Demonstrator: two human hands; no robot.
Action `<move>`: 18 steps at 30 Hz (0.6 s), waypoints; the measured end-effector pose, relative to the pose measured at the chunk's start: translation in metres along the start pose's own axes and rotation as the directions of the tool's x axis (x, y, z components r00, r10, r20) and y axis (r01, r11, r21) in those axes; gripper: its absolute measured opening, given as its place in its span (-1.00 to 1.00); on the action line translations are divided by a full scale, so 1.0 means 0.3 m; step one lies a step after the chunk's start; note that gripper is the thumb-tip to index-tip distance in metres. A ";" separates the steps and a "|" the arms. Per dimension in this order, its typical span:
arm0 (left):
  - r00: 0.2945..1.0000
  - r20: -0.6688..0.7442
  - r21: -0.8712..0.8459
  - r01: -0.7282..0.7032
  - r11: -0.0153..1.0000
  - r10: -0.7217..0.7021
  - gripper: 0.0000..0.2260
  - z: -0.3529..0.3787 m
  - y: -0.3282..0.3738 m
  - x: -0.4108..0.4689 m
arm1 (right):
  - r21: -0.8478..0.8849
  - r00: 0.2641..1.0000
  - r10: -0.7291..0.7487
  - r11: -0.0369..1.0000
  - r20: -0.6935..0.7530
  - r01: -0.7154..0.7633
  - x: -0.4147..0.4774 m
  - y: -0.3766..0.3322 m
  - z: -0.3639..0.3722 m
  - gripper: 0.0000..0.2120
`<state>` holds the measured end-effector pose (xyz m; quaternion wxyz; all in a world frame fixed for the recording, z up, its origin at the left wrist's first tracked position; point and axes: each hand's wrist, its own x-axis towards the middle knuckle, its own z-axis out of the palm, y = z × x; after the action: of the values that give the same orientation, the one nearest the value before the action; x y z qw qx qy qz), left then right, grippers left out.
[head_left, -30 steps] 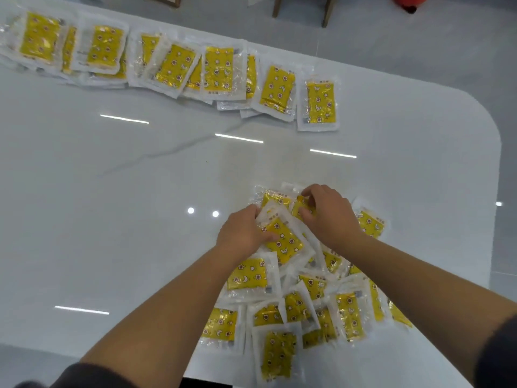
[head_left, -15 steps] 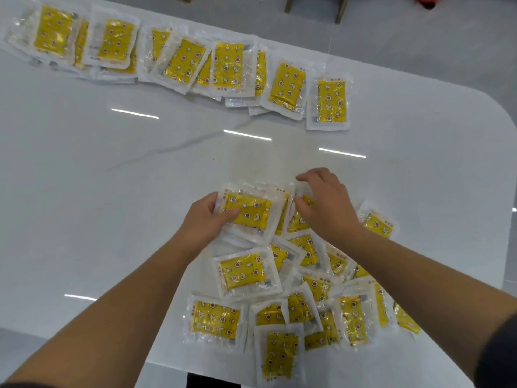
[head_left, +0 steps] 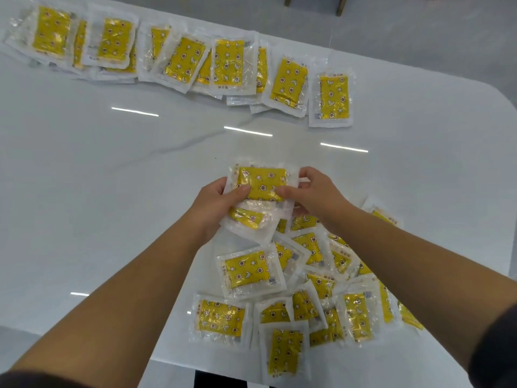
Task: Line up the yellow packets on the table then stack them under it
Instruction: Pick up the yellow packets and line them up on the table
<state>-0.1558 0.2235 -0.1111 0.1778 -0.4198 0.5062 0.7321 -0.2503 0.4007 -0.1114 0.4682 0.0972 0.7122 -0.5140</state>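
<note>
Head view, held packet [head_left: 261, 183]: raised just above the table [head_left: 112, 177], between both hands, on top of what looks like a small bundle of further packets.
Left hand [head_left: 221, 200]: thumb pressed on the packet's left end, fingers hidden beneath; it grips the bundle.
Right hand [head_left: 316, 194]: thumb on the packet's right end, fingers curled at its edge; it pinches the same packet.
Loose heap [head_left: 307, 275]: unsorted packets overlapping at all angles, on the near part of the table under and beside the right forearm.
Row [head_left: 229, 63]: overlapping packets along the far edge, ending at the last packet [head_left: 333, 98] on the right.
Bearing: the row's free end lies ahead of the hands and to the right, well apart from them.
Long axis: the held packet runs left to right; the row's packets run roughly away from the person, so a quarter turn is probably needed.
Nearer hand: the right, judged by the free end's side.
</note>
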 end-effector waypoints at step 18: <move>0.903 -0.221 0.643 -0.148 0.751 0.368 -0.76 0.090 -0.051 -0.027 | 0.608 0.993 0.078 0.786 0.087 -0.115 -0.036 0.043 0.131 -0.58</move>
<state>-0.1522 0.2553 -0.1100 0.1110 -0.3819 0.7918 0.4636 -0.2143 0.3779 -0.1128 0.4574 0.2649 0.4881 -0.6946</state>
